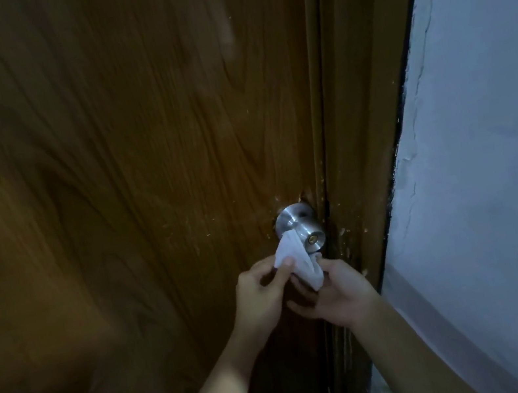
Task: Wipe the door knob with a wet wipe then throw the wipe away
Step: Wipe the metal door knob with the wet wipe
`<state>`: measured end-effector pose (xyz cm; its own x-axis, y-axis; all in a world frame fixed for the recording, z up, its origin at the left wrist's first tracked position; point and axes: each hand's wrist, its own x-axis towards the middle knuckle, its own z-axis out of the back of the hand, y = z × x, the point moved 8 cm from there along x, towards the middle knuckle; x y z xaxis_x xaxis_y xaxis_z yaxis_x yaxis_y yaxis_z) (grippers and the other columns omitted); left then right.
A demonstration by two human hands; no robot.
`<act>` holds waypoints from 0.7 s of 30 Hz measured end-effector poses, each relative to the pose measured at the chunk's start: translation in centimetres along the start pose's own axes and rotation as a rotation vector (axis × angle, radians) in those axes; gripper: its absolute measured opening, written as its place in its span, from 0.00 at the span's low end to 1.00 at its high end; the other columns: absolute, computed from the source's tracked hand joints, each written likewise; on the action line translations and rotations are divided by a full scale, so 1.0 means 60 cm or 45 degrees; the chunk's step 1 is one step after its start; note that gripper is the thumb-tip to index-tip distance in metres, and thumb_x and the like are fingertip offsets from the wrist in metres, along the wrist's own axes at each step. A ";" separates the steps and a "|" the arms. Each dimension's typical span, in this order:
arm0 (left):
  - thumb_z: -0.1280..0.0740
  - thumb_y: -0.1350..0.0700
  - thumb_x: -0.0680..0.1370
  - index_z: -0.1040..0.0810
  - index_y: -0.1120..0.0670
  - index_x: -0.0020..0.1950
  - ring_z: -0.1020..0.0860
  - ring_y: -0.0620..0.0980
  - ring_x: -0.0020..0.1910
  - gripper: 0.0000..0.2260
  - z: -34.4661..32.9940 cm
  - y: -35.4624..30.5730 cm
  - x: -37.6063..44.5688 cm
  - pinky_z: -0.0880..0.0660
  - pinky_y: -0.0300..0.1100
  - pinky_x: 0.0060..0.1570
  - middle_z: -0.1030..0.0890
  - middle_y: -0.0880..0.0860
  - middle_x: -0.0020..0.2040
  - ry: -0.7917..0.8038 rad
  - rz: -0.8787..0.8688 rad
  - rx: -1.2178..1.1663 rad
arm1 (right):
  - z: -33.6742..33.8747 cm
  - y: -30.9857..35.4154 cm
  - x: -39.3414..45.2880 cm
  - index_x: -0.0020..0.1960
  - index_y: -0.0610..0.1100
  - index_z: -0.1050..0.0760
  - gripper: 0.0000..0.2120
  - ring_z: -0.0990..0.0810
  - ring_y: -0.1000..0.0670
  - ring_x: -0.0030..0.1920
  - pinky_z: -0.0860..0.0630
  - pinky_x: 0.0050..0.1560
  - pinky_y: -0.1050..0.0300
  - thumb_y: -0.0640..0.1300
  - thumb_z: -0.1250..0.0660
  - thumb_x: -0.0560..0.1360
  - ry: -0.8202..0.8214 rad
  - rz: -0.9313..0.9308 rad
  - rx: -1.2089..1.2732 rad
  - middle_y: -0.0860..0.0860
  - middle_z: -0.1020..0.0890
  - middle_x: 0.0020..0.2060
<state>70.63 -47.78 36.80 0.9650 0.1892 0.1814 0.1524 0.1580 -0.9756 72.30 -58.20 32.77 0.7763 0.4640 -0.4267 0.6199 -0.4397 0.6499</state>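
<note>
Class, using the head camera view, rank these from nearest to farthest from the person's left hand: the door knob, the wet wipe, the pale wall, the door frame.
1. wet wipe: held in the fingers of the left hand, also gripped by the right hand.
2. door knob: just above, touched by the wipe.
3. door frame: right of the knob.
4. pale wall: far right.
</note>
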 end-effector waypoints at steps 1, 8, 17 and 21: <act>0.34 0.57 0.75 0.19 0.55 0.52 0.18 0.49 0.50 0.08 -0.003 0.001 -0.001 0.21 0.46 0.52 0.16 0.54 0.49 0.001 0.007 -0.040 | 0.007 -0.002 -0.003 0.55 0.42 0.24 0.11 0.23 0.44 0.50 0.28 0.52 0.45 0.41 0.39 0.75 -0.032 -0.003 -0.004 0.42 0.20 0.48; 0.30 0.61 0.72 0.19 0.58 0.52 0.16 0.48 0.40 0.09 -0.001 -0.002 -0.002 0.20 0.38 0.42 0.16 0.51 0.41 -0.335 0.057 -0.122 | 0.023 0.041 -0.028 0.49 0.44 0.19 0.06 0.20 0.47 0.52 0.24 0.53 0.51 0.40 0.33 0.73 -0.279 0.462 -0.470 0.44 0.16 0.49; 0.38 0.63 0.75 0.24 0.58 0.61 0.24 0.43 0.59 0.15 -0.050 -0.085 0.001 0.29 0.32 0.60 0.20 0.53 0.58 -0.376 -0.606 0.597 | -0.001 0.086 -0.038 0.65 0.53 0.29 0.21 0.20 0.60 0.53 0.25 0.54 0.63 0.34 0.42 0.78 -0.195 0.855 -0.768 0.60 0.19 0.51; 0.45 0.58 0.73 0.37 0.58 0.70 0.40 0.44 0.72 0.24 -0.076 -0.062 -0.009 0.51 0.30 0.72 0.33 0.53 0.70 -0.002 -0.765 0.883 | 0.007 0.091 -0.038 0.50 0.58 0.21 0.19 0.19 0.58 0.52 0.24 0.53 0.60 0.34 0.41 0.77 -0.179 0.861 -0.676 0.57 0.16 0.48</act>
<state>70.52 -52.89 39.75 0.7647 -0.1118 0.6347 0.4658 0.7765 -0.4244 73.97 -61.95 37.02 0.9874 0.1180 0.1056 -0.0869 -0.1535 0.9843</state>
